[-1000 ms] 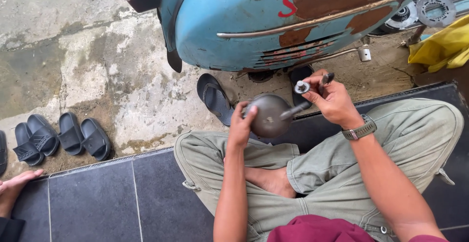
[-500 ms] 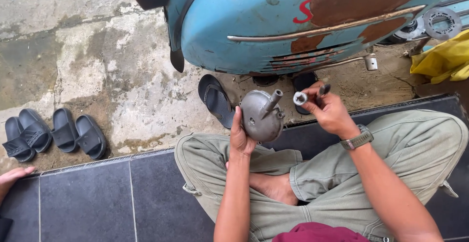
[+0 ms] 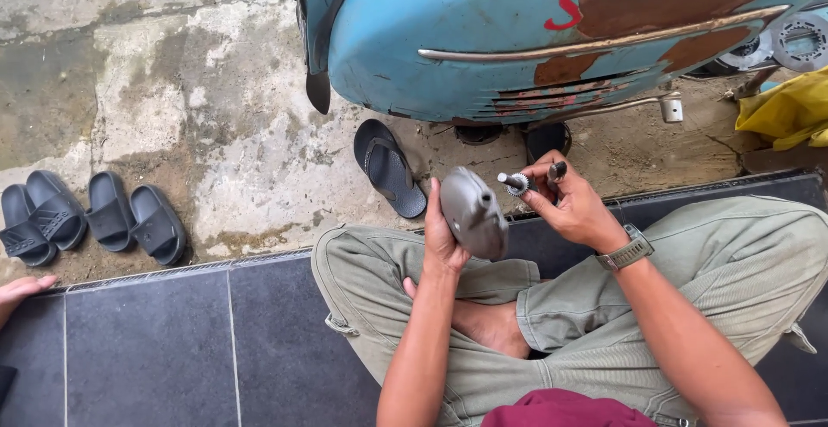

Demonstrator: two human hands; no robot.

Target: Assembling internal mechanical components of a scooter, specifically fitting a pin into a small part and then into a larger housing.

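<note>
Fingers of my left hand are gripping the grey metal housing; my right hand is pinching its small toothed gear.

You see a rusty pale-blue scooter, 4 black sandals, a grey metal cover, olive trousers, a yellow cloth.

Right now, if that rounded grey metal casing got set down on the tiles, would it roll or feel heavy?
The rounded grey metal casing looks cast, so probably heavy and stiff. Its bulging side and protruding toothed shaft suggest it would rock or tip rather than roll far.
</note>
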